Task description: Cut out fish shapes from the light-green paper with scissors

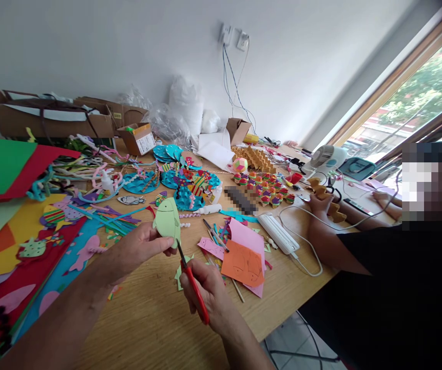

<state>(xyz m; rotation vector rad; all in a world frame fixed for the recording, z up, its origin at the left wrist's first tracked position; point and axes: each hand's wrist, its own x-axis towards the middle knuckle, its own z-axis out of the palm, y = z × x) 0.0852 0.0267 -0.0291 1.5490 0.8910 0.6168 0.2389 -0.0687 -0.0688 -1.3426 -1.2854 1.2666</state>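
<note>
Pinched between the thumb and fingers of my left hand [139, 249] is a pale green paper fish [167, 218], with an eye and lines drawn on it. My right hand [209, 288] grips red-handled scissors [195, 290], whose dark blades point up and meet the lower right edge of the fish. Green paper scraps [178, 275] lie on the table beneath the blades. To the right of my hands rests an orange sheet [243, 263] with drawn outlines, on top of a pink sheet [249, 236].
Coloured paper sheets [8, 169] and pipe cleaners [66, 172] cover the left side. Blue decorated discs [190, 185], painted egg-carton pieces [267, 187] and a white power strip [279, 234] lie beyond my hands. At right, a person in a dark top [394, 288] holds a cardboard piece [336, 211].
</note>
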